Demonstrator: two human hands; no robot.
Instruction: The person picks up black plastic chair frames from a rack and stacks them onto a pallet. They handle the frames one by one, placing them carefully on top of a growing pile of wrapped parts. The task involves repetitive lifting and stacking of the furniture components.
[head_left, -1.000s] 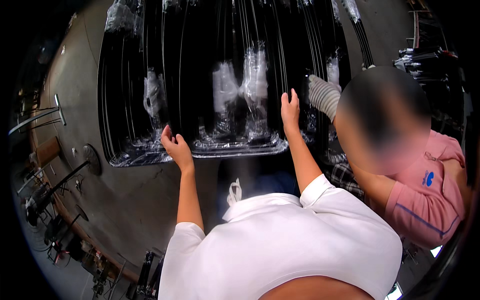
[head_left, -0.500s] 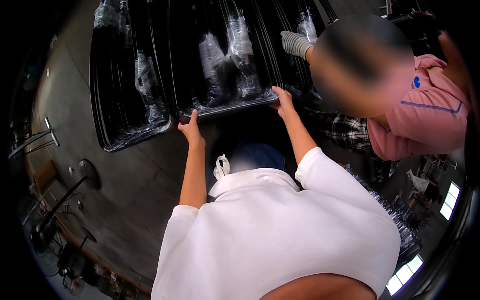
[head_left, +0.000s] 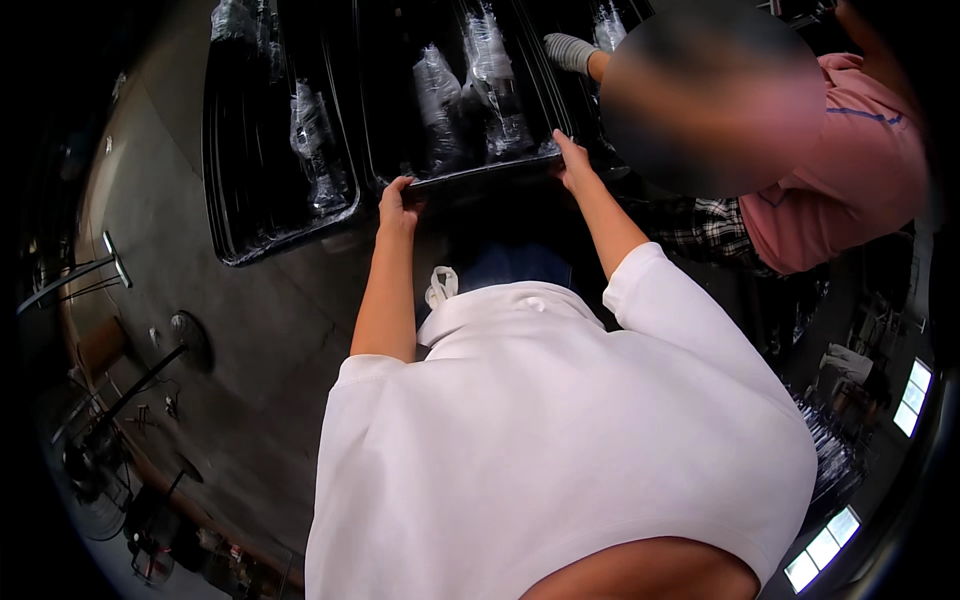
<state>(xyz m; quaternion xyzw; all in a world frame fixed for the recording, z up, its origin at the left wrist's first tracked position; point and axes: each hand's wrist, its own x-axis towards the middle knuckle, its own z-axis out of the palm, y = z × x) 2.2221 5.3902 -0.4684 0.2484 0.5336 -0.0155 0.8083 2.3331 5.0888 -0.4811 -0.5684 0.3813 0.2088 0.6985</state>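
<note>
Head view, inspector: what do the hands have?
— Left hand point(head_left: 397, 205) and right hand point(head_left: 572, 160) are each closed over the near rim of a long black plastic tray point(head_left: 470, 178), fingers curled on its edge. It lies on the grey floor point(head_left: 270, 310) before the person.

What is in it?
— Clear film-wrapped bundles point(head_left: 470, 90). A second black tray point(head_left: 285, 225) lies just beside it on the left; a co-worker's grey-gloved hand point(head_left: 570, 50) reaches in from the right

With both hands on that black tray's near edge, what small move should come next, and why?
Probably a level lift or pull: the left hand and right hand grip the black tray at its near rim, and wrapped bundles lie loose inside.
</note>
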